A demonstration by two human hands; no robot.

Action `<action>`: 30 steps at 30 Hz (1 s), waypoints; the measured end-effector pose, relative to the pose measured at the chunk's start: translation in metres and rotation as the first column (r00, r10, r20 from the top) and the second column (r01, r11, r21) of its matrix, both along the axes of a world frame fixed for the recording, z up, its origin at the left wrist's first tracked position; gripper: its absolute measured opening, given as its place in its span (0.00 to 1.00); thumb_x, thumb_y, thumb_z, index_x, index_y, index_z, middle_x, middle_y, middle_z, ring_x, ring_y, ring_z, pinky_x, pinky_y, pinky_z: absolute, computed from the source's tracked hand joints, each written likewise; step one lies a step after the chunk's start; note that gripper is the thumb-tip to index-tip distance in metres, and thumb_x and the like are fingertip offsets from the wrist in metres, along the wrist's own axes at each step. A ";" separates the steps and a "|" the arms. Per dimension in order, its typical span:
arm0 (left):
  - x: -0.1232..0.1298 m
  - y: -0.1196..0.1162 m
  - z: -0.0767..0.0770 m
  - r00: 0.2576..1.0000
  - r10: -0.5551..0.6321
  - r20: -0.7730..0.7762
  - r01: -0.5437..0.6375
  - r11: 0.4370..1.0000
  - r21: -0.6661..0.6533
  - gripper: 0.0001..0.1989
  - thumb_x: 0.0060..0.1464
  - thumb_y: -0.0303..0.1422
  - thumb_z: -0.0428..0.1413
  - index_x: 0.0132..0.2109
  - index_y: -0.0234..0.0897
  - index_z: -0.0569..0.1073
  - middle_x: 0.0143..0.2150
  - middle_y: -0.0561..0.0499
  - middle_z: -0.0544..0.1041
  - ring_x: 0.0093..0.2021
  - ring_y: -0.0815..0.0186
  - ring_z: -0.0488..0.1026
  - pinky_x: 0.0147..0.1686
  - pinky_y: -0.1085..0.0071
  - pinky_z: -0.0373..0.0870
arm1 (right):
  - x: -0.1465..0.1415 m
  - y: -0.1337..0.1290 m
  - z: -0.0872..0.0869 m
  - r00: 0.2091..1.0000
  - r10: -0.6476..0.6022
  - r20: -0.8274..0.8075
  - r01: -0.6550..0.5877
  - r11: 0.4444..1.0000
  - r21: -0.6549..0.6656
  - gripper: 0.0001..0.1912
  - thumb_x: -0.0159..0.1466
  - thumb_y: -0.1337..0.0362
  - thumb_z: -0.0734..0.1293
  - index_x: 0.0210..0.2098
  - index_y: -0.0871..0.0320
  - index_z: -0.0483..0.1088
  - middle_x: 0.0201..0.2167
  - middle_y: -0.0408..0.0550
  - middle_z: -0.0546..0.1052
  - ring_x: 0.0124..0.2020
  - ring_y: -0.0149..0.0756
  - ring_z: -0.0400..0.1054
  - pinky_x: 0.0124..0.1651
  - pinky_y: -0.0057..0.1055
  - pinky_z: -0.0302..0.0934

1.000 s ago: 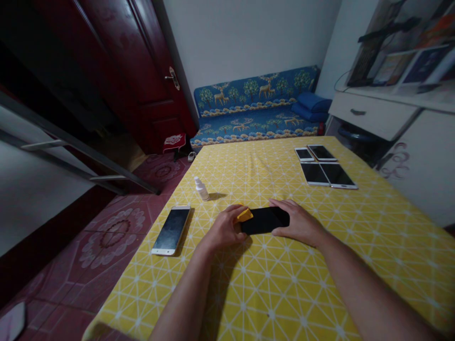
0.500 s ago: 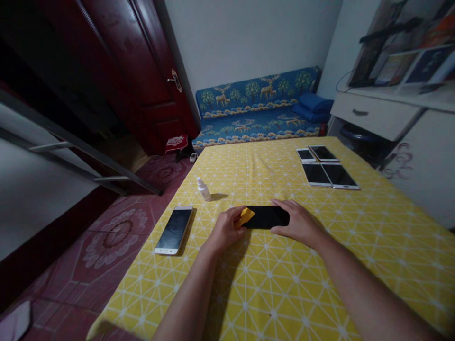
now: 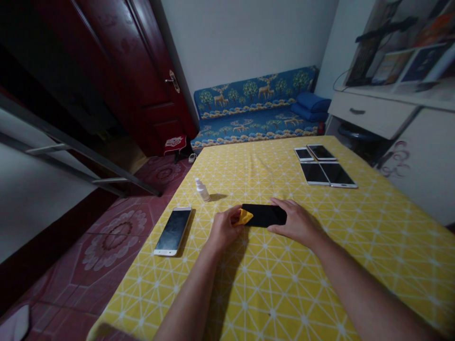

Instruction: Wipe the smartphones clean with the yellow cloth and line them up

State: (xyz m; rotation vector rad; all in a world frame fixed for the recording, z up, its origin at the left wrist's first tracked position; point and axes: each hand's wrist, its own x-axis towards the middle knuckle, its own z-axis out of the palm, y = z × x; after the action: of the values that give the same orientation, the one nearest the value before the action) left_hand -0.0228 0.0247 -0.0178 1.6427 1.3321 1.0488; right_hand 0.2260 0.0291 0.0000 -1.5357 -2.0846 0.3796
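- The left hand (image 3: 225, 229) is closed, pinching a small yellow cloth (image 3: 244, 217) between fingers and thumb and pressing it against the left end of the phone.
- The right hand (image 3: 295, 220) grips a black smartphone (image 3: 263, 215) at its right end, fingers along the far edge and thumb along the near edge.
- The black smartphone lies flat on a yellow patterned tablecloth (image 3: 280, 284), just in front of the person and between both hands.
- A small white spray bottle (image 3: 202, 190) stands upright on the tablecloth, beyond the left hand.
- A silver-framed smartphone (image 3: 173, 231) lies to the left, near the table's edge, its dark screen facing up.
- Four more smartphones lie in a group at the far right of the table: two smaller (image 3: 304, 154) (image 3: 321, 152) behind two larger (image 3: 314, 173) (image 3: 337, 174).
- Beyond the table stands a blue bench sofa (image 3: 254, 113) printed with deer and trees.
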 end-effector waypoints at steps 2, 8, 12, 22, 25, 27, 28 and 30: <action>0.001 0.000 -0.002 1.000 0.015 -0.014 -0.015 1.000 0.001 0.31 0.41 0.15 0.60 0.55 0.33 0.76 0.47 0.42 0.83 0.47 0.56 0.81 0.51 0.59 0.79 | -0.001 -0.001 0.002 1.000 -0.011 0.000 0.011 1.000 -0.006 0.39 0.50 0.58 0.76 0.61 0.51 0.67 0.55 0.53 0.76 0.55 0.51 0.70 0.57 0.48 0.65; 0.003 -0.001 -0.005 0.998 0.027 -0.050 -0.024 0.998 0.050 0.28 0.42 0.14 0.58 0.52 0.33 0.77 0.45 0.46 0.84 0.45 0.58 0.82 0.49 0.61 0.79 | -0.002 -0.001 -0.002 0.999 -0.039 0.003 0.038 0.999 0.025 0.40 0.51 0.57 0.75 0.62 0.47 0.65 0.52 0.50 0.78 0.53 0.52 0.72 0.53 0.49 0.66; 0.005 -0.003 0.000 0.996 0.017 -0.086 -0.010 0.997 0.075 0.25 0.44 0.14 0.58 0.50 0.34 0.79 0.43 0.49 0.84 0.43 0.59 0.82 0.48 0.63 0.79 | -0.005 -0.001 -0.003 0.998 -0.055 0.008 0.055 0.998 0.038 0.40 0.50 0.58 0.75 0.62 0.47 0.65 0.53 0.51 0.77 0.53 0.53 0.71 0.54 0.49 0.66; 0.007 -0.008 0.000 0.980 0.080 -0.181 -0.066 0.994 0.084 0.23 0.46 0.18 0.58 0.51 0.35 0.80 0.45 0.47 0.84 0.45 0.55 0.82 0.49 0.59 0.78 | -0.010 -0.004 -0.002 0.993 -0.110 0.032 0.108 0.992 0.069 0.37 0.50 0.58 0.75 0.60 0.48 0.67 0.50 0.50 0.79 0.50 0.52 0.72 0.50 0.47 0.66; 0.008 -0.008 0.000 0.979 0.085 -0.185 -0.069 0.993 0.094 0.23 0.46 0.18 0.59 0.50 0.36 0.80 0.45 0.48 0.84 0.44 0.56 0.82 0.49 0.59 0.78 | -0.011 -0.003 -0.007 0.992 -0.119 0.033 0.115 0.989 0.096 0.37 0.51 0.58 0.75 0.60 0.48 0.66 0.50 0.50 0.79 0.50 0.52 0.72 0.51 0.47 0.66; 0.007 -0.008 -0.001 0.980 0.084 -0.178 -0.067 0.993 0.101 0.22 0.46 0.19 0.59 0.49 0.37 0.80 0.45 0.48 0.84 0.44 0.56 0.82 0.49 0.59 0.78 | -0.012 -0.002 -0.010 0.990 -0.131 0.046 0.126 0.986 0.108 0.38 0.51 0.57 0.75 0.60 0.49 0.66 0.51 0.50 0.78 0.50 0.52 0.71 0.53 0.47 0.65; 0.007 -0.008 -0.001 0.982 0.084 -0.171 -0.067 0.992 0.105 0.22 0.46 0.19 0.58 0.49 0.37 0.80 0.46 0.48 0.84 0.44 0.56 0.82 0.49 0.59 0.78 | -0.012 -0.002 -0.012 0.989 -0.139 0.057 0.131 0.984 0.120 0.37 0.51 0.57 0.74 0.60 0.50 0.66 0.51 0.51 0.78 0.50 0.52 0.71 0.53 0.47 0.64; 0.007 -0.008 -0.003 0.985 0.082 -0.155 -0.065 0.992 0.110 0.21 0.47 0.20 0.58 0.49 0.38 0.80 0.46 0.49 0.84 0.45 0.57 0.82 0.50 0.59 0.78 | -0.013 -0.001 -0.016 0.984 -0.155 0.085 0.140 0.978 0.158 0.36 0.52 0.55 0.74 0.60 0.50 0.66 0.50 0.51 0.78 0.50 0.52 0.70 0.53 0.48 0.63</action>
State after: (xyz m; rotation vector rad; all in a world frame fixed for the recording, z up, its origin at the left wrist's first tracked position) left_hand -0.0157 0.0165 -0.0208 1.7984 1.4733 1.0653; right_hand 0.2129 0.0283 -0.0164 -1.6329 -2.0047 0.0918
